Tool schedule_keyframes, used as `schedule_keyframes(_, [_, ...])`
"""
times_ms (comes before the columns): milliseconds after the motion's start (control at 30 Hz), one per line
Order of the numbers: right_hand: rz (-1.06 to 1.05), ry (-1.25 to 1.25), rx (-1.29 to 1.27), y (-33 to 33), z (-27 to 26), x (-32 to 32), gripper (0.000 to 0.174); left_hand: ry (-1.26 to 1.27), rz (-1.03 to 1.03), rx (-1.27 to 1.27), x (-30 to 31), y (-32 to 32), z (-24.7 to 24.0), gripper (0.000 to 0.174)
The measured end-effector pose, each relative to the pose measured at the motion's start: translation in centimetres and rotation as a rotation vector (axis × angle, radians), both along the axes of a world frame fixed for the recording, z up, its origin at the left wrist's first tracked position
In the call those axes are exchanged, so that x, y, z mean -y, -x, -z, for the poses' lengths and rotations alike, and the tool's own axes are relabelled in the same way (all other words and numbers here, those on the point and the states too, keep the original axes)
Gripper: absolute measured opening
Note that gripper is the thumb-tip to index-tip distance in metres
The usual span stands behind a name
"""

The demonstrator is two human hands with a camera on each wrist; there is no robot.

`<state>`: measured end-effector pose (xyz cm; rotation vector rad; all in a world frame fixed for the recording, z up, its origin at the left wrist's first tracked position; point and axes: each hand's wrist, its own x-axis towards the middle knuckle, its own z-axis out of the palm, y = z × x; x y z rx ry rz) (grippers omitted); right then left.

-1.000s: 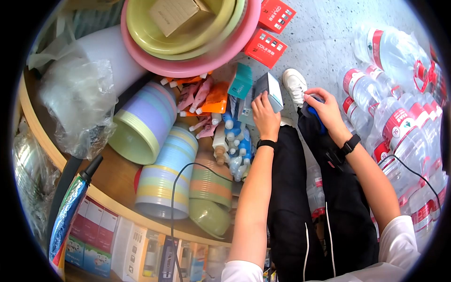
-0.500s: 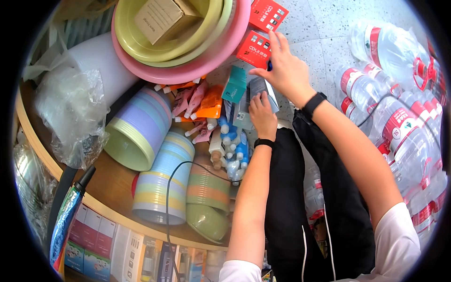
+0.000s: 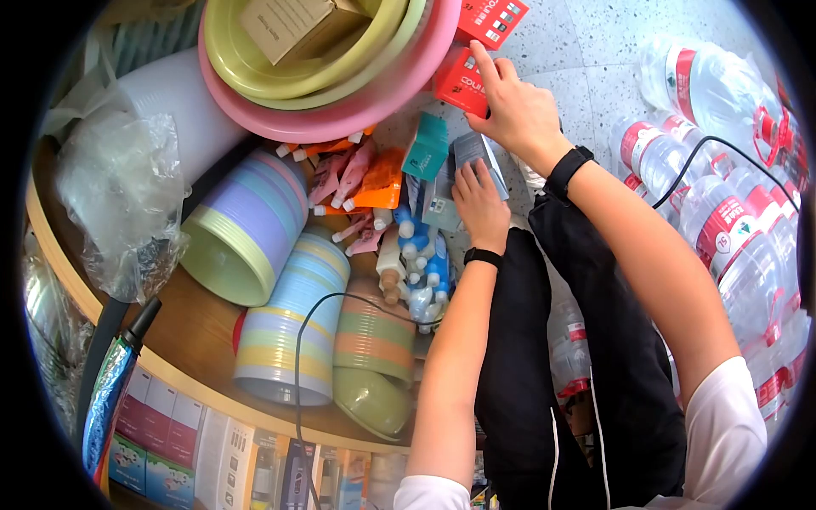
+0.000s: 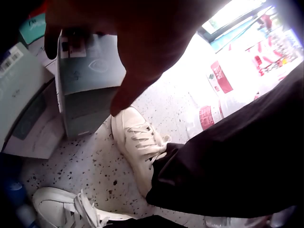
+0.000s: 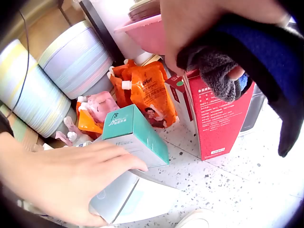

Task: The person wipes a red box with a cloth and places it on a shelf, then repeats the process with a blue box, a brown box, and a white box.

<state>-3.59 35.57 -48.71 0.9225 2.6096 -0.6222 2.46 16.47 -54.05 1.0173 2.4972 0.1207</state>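
Note:
My left hand (image 3: 482,204) grips an open-flapped grey box (image 3: 470,146) low over the floor, thumb on one side and fingers across the other. In the left wrist view, the thumb runs down the edge of this grey box (image 4: 92,71). My right hand (image 3: 520,110) is at a red box (image 3: 463,83), with the index finger reaching along its side. A dark grey and blue cloth (image 5: 216,71) is bunched in the right hand, overlapping the upright red box (image 5: 221,118) in the right wrist view. Beside the grey box stands a teal box (image 3: 427,146).
Pink and yellow basins (image 3: 310,119) are stacked at the upper left. Orange pouches (image 3: 380,180), blue-capped bottles (image 3: 435,263) and stacked plastic tubs (image 3: 293,323) fill the left. Large water bottles (image 3: 727,229) line the right. Another red box (image 3: 491,21) stands farther back.
The right hand has gone from beside the knee, forward and left, to the nearer red box, which has turned slightly. The left hand stays on the grey box.

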Motion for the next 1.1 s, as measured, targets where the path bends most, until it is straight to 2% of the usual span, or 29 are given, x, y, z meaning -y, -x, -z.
schedule_keyframes(100, [-0.051,-0.026,-0.08,-1.2,0.5,-0.8,0.097,-0.026,-0.105,0.091,-1.5,0.5,-2.0,0.072])
schedule_keyframes(200, [-0.063,-0.011,-0.102,-2.8,0.5,-1.5,0.094,-0.174,-0.186,-0.006,-3.1,1.7,-3.0,0.063])
schedule_keyframes(267, [-0.073,-0.002,-0.115,-4.0,-0.2,-1.8,0.094,-0.25,-0.347,0.181,-3.8,3.6,-3.9,0.047])
schedule_keyframes(300, [-0.09,0.004,-0.131,-4.6,-0.5,-2.0,0.093,-0.252,-0.341,0.183,-4.5,4.5,-4.3,0.047])
schedule_keyframes(367, [-0.087,-0.006,-0.141,-5.9,-0.7,-2.2,0.092,-0.374,-0.466,0.206,-5.4,6.4,-4.7,0.035])
schedule_keyframes(400, [-0.09,-0.013,-0.154,-6.4,-0.5,-2.3,0.091,-0.415,-0.455,0.141,-5.8,7.3,-4.4,0.03])
schedule_keyframes(433, [-0.083,-0.015,-0.155,-7.0,-0.1,-2.5,0.091,-0.399,-0.472,0.094,-6.4,8.2,-4.1,0.032])
schedule_keyframes(500, [-0.099,-0.011,-0.157,-8.1,0.6,-2.7,0.089,-0.379,-0.472,0.004,-7.1,10.3,-2.8,0.051])
schedule_keyframes(533, [-0.091,-0.011,-0.157,-8.4,0.6,-2.9,0.089,-0.378,-0.464,0.005,-7.3,11.1,-1.5,0.051])
schedule_keyframes(600, [-0.098,0.002,-0.146,-9.1,0.8,-3.0,0.089,-0.25,-0.543,-0.099,-7.6,12.3,1.2,0.083])
schedule_keyframes(633, [-0.089,0.006,-0.145,-9.3,0.7,-3.0,0.089,-0.245,-0.534,-0.097,-7.7,12.7,2.2,0.083])
schedule_keyframes(700, [-0.101,0.028,-0.155,-9.5,0.6,-3.3,0.089,-0.134,-0.611,-0.103,-8.3,13.5,3.8,0.107])
schedule_keyframes(733, [-0.095,0.029,-0.155,-9.5,0.5,-3.3,0.089,-0.171,-0.557,-0.14,-8.4,14.0,4.2,0.113])
schedule_keyframes(767, [-0.105,0.04,-0.127,-9.5,0.4,-3.2,0.09,-0.17,-0.553,-0.138,-8.3,14.5,4.5,0.113])
schedule_keyframes(833, [-0.112,0.047,-0.095,-9.5,0.5,-3.1,0.091,-0.161,-0.588,0.173,-9.7,15.8,2.7,0.114])
schedule_keyframes(1000, [-0.136,0.076,-0.08,-10.1,0.9,-2.7,0.095,-0.055,-0.562,0.243,-11.4,16.9,2.0,0.106])
schedule_keyframes(1100, [-0.122,0.096,-0.086,-10.6,1.0,-2.9,0.096,-0.014,-0.606,0.269,-11.7,16.9,2.1,0.091])
